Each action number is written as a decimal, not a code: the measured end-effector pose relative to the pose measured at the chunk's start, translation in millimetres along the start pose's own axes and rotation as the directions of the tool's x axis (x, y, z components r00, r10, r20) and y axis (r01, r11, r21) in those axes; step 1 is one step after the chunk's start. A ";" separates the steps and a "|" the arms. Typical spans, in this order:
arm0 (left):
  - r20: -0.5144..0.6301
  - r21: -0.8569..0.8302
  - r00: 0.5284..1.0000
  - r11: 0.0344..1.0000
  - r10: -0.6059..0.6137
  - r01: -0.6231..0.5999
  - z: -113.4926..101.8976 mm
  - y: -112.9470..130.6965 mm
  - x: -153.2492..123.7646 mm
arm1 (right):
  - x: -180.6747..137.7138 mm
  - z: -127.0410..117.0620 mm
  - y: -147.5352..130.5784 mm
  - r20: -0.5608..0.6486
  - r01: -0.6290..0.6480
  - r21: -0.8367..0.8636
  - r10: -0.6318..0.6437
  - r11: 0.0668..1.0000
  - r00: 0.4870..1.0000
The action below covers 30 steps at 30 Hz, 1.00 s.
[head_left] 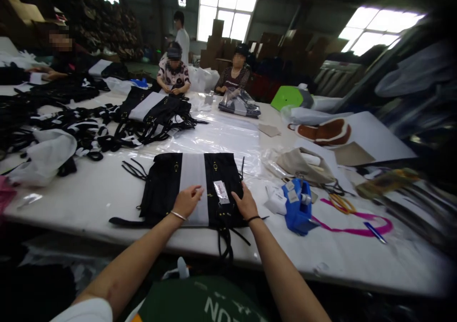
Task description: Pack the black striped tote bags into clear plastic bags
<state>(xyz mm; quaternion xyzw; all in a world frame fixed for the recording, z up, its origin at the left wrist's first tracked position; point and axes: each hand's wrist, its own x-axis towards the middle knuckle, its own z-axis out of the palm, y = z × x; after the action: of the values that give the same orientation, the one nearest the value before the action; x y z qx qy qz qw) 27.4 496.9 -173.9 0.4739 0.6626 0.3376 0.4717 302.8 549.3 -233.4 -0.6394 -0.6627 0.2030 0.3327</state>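
Observation:
A flat black fabric bag [162,181] lies in front of me on the table, with a pale grey band [193,170] down its middle. Thin black straps [224,243] trail off its near edge and sides. A white tag [221,192] rests on the bag's right half. My left hand [188,200] is over the pale band, its fingers loosely bent and apart, with nothing visible in them. At the bag's right edge, my right hand [245,200] has thumb and fingers spread, beside the tag. The undersides of both hands are hidden.
Clear plastic sheets [228,136] lie beyond the bag. Black bags [160,108] and straps are heaped to the left. On the right are a blue tape dispenser [299,208], a magenta ribbon [357,224], orange-handled scissors [342,203] and a pen [375,232]. People sit across the table [89,193].

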 end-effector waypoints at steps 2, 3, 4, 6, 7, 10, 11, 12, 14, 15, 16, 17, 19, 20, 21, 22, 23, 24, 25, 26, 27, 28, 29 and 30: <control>-0.272 0.274 0.936 0.951 0.223 -0.147 -55.3 -16.7 0.1 | 1.3 5.5 4.1 0.049 -0.096 -0.006 0.096 0.995 0.994; -0.369 0.416 0.881 0.900 0.297 -0.129 -80.4 -24.9 1.7 | 2.7 8.4 3.1 0.052 -0.139 -0.002 0.139 0.990 0.989; -0.433 0.520 0.840 0.852 0.326 -0.063 -101.8 -32.6 4.0 | 4.1 10.3 0.5 0.048 -0.177 0.007 0.176 0.984 0.983; -0.485 0.582 0.837 0.807 0.252 0.094 -130.0 -45.5 8.6 | 4.0 8.2 -7.1 0.055 -0.230 0.048 0.228 0.972 0.972; -0.483 0.582 0.852 0.801 0.199 0.142 -136.6 -50.8 9.8 | 1.0 3.5 -9.8 0.062 -0.238 0.070 0.234 0.969 0.970; -0.417 0.575 0.898 0.806 0.141 0.140 -135.3 -63.8 4.7 | -25.8 -22.8 -2.9 0.058 -0.193 0.093 0.188 0.977 0.980; -0.393 0.578 0.907 0.807 0.149 0.117 -131.4 -67.4 0.4 | -40.0 -34.0 5.2 0.049 -0.182 0.073 0.179 0.981 0.983; -0.365 0.582 0.918 0.808 0.154 0.096 -127.3 -70.4 -4.3 | -55.5 -45.5 14.9 0.044 -0.180 0.040 0.179 0.983 0.983; -0.310 0.588 0.937 0.807 0.164 0.053 -120.9 -72.9 -11.4 | -83.7 -67.4 33.0 0.060 -0.184 -0.051 0.187 0.982 0.981; -0.289 0.590 0.942 0.806 0.171 0.035 -118.8 -71.7 -12.1 | -93.1 -76.7 37.9 0.062 -0.169 -0.107 0.176 0.980 0.982; -0.279 0.595 0.941 0.804 0.194 0.011 -117.3 -68.4 -10.1 | -97.8 -84.0 38.5 0.053 -0.135 -0.164 0.145 0.977 0.988; -0.275 0.601 0.930 0.798 0.243 -0.031 -116.0 -63.0 -5.3 | -97.1 -88.7 34.3 0.033 -0.082 -0.215 0.092 0.973 0.995; -0.282 0.621 0.874 0.769 0.397 -0.149 -112.6 -47.3 11.7 | -80.8 -88.3 14.1 -0.022 0.042 -0.271 -0.050 0.962 0.999; -0.290 0.635 0.830 0.745 0.476 -0.205 -110.3 -38.2 22.3 | -67.6 -82.8 1.1 -0.045 0.100 -0.274 -0.117 0.957 0.992; -0.300 0.653 0.786 0.717 0.540 -0.244 -107.8 -29.4 33.3 | -53.3 -74.0 -11.4 -0.056 0.152 -0.262 -0.172 0.953 0.983; -0.309 0.674 0.751 0.692 0.584 -0.261 -105.3 -21.6 43.8 | -39.6 -62.5 -21.7 -0.052 0.196 -0.244 -0.214 0.950 0.975; -0.311 0.697 0.733 0.670 0.605 -0.257 -103.2 -15.5 53.2 | -28.1 -49.0 -28.4 -0.039 0.227 -0.224 -0.241 0.948 0.970; -0.308 0.721 0.724 0.648 0.617 -0.245 -101.9 -11.4 61.1 | -19.5 -34.3 -30.8 -0.019 0.243 -0.210 -0.252 0.947 0.967; -0.292 0.745 0.722 0.622 0.627 -0.239 -101.5 -9.4 67.4 | -14.0 -19.6 -29.0 0.004 0.245 -0.201 -0.250 0.948 0.968; -0.260 0.768 0.724 0.591 0.639 -0.246 -102.1 -9.2 72.1 | -11.4 -5.9 -23.4 0.024 0.236 -0.198 -0.236 0.951 0.971; -0.215 0.788 0.727 0.556 0.652 -0.266 -103.6 -10.3 75.4 | -11.1 5.8 -15.5 0.037 0.221 -0.200 -0.218 0.955 0.975; -0.162 0.803 0.728 0.518 0.666 -0.295 -105.7 -12.2 77.7 | -12.2 15.0 -6.5 0.042 0.205 -0.204 -0.201 0.957 0.979; -0.110 0.813 0.726 0.482 0.679 -0.327 -108.2 -14.2 79.1 | -14.1 21.2 2.0 0.040 0.197 -0.209 -0.193 0.958 0.980; -0.064 0.819 0.722 0.449 0.689 -0.356 -110.7 -16.0 80.0 | -16.0 24.8 9.1 0.037 0.199 -0.211 -0.195 0.957 0.980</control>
<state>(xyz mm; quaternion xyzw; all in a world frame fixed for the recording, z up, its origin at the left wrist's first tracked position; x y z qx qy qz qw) -90.6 567.4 -176.4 0.7323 0.6338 0.2447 -0.0464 291.3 538.4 -259.9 -0.6007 -0.7437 0.1013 0.2754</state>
